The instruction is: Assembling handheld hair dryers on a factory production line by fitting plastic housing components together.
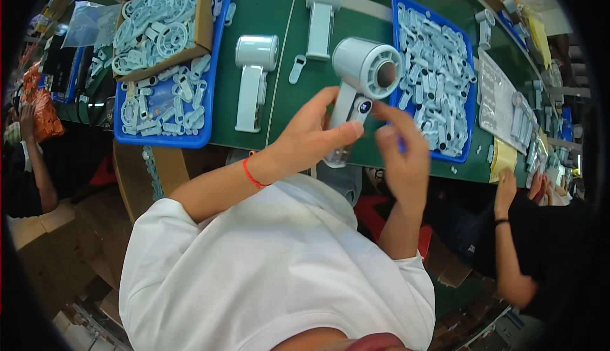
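A white handheld fan (358,60) is tilted in front of me, its round vented head up and to the right. My left hand (318,128) is closed around its handle, thumb lying along the front beside a small dark round display. Slightly blurred, my right hand (406,151) is at the handle's right side. Its index finger reaches to the edge of the front panel, with thumb and finger apart; I see nothing held in it. Another white fan (254,84) lies on the green table to the left, and a third fan (323,23) lies farther back.
One loose pale panel piece (297,69) rests on the green table (289,106). A blue tray (166,140) of white parts, with a cardboard box (204,14) of rings on it, stands left. Right is another blue tray (469,112) of small panels. Co-workers sit on both sides.
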Available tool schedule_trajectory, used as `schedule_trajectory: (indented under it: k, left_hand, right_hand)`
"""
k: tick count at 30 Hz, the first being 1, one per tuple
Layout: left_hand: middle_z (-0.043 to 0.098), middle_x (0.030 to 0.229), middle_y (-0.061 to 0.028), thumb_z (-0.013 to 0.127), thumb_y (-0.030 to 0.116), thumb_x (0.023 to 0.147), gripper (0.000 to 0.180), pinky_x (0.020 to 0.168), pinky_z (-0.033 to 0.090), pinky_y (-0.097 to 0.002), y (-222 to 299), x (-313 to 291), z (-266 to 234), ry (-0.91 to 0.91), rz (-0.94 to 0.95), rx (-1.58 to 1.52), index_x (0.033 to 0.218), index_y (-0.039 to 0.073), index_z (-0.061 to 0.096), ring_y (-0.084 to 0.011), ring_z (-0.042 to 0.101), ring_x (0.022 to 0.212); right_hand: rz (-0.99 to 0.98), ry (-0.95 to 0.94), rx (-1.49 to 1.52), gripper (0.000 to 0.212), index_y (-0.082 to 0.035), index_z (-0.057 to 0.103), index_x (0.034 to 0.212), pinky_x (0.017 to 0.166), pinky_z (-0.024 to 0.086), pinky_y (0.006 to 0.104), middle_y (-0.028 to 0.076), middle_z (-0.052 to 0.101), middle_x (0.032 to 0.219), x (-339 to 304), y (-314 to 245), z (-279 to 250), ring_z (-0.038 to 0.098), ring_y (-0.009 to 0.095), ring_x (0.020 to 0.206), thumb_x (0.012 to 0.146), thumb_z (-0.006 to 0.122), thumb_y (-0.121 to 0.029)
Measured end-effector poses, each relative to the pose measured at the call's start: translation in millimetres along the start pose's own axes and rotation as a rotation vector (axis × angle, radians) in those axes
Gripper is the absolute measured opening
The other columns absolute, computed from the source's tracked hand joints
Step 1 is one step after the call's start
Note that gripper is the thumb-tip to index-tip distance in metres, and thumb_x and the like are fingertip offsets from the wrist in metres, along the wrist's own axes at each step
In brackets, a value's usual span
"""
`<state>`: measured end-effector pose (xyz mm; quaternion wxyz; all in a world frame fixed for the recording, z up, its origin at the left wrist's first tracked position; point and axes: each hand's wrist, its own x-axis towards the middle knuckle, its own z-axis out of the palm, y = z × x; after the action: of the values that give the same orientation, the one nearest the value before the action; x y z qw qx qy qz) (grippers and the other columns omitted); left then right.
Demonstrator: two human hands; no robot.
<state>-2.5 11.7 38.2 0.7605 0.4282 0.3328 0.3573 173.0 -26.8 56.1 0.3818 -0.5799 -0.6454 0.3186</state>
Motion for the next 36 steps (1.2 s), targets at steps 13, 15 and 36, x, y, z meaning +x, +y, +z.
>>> schedule_trajectory:
  k: [13, 15, 36]
  left_hand:
    - [0.067, 0.084, -0.0114, 0.038, 0.045, 0.079, 0.048, 0.073, 0.049, -0.0386, 132.7, 270.8, -230.7, 0.841, -0.082, 1.529, 0.089, 0.009, 0.067, -0.0268, 0.063, 0.082]
    - [0.068, 0.079, -0.007, 0.042, 0.044, 0.082, 0.043, 0.066, 0.05, -0.0381, 134.8, 283.5, -233.5, 0.923, 0.031, 2.084, 0.078, 0.012, 0.07, -0.0235, 0.065, 0.079]
    - [0.037, 0.113, -0.0293, 0.063, 0.009, 0.067, 0.073, 0.085, 0.044, -0.0464, 110.8, 339.6, -55.8, 0.637, 0.636, 0.69, 0.125, 0.014, 0.02, -0.0465, 0.049, 0.1]
  right_hand:
    - [0.086, 0.004, -0.722, 0.012, -0.001, 0.051, 0.087, 0.065, 0.045, 0.0425, 0.016, 0.049, 0.091, 29.7, 64.6, -22.6, 0.054, 0.037, 0.078, 0.076, 0.058, -0.002]
    - [0.067, 0.025, -0.734, 0.022, -0.001, 0.052, 0.096, 0.063, 0.045, 0.0411, 0.016, 0.049, 0.095, 26.7, 70.7, -24.0, 0.054, 0.035, 0.078, 0.075, 0.054, 0.005]
    - [0.147, 0.149, 0.672, 0.025, -0.001, 0.048, 0.105, 0.063, 0.052, 0.0311, 0.016, 0.059, 0.096, 18.2, 24.4, -8.3, 0.063, 0.028, 0.082, 0.082, 0.058, -0.004]
